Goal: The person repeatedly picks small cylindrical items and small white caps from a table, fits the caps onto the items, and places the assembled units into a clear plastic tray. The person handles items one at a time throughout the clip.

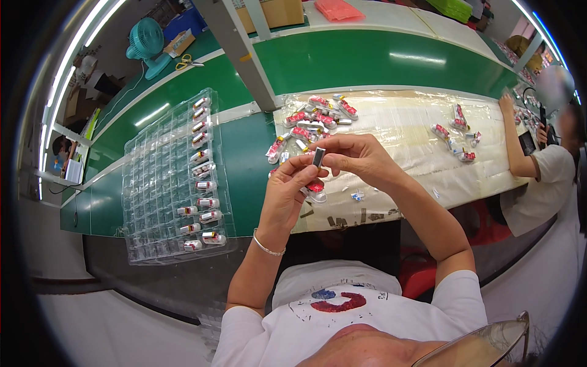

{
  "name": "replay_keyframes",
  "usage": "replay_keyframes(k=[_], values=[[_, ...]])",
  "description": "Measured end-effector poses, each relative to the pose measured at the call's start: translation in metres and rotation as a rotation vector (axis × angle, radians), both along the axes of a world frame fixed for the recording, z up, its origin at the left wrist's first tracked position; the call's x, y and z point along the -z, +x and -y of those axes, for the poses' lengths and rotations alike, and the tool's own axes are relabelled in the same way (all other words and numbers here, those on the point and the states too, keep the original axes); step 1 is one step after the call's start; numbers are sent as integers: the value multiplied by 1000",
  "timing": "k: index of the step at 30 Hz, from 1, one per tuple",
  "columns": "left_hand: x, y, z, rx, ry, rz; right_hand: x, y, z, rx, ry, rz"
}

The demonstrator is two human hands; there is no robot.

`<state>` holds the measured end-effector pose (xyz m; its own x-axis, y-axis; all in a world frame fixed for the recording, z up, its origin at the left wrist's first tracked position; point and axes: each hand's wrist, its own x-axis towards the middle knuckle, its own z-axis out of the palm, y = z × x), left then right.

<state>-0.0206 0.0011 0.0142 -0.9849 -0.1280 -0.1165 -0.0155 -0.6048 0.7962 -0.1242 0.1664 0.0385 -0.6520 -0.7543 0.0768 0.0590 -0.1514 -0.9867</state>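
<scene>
Both of my hands are raised over the near edge of the covered table, fingertips meeting. Between them is a small dark grey block with pale edges (318, 157), upright and slightly tilted. My left hand (286, 186) pinches its lower part. From the other side, my right hand (365, 158) closes thumb and forefinger on it. Just below the fingers lies a red-and-white piece (315, 188), partly hidden by my left hand. Beyond my hands is a loose pile of small red, white and silver pieces (318, 116).
A clear compartmented tray (143, 189) on the left holds several small pieces along its right side. Scissors (188, 63) and a teal fan (145, 40) stand farther back. A metal post (241, 58) rises ahead. Another person's arm (516, 144) reaches in at right, near a smaller pile (455, 131).
</scene>
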Motion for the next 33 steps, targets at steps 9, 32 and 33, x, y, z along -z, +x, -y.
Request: replay_keyframes(k=[9, 32, 33], values=[[-4, 10, 9, 188, 253, -40, 1, 8, 9, -145, -196, 117], [-9, 16, 2, -47, -22, -136, 8, 10, 11, 52, -259, -53], [-9, 15, 3, -42, 3, -131, 9, 9, 11, 74, -244, -90]])
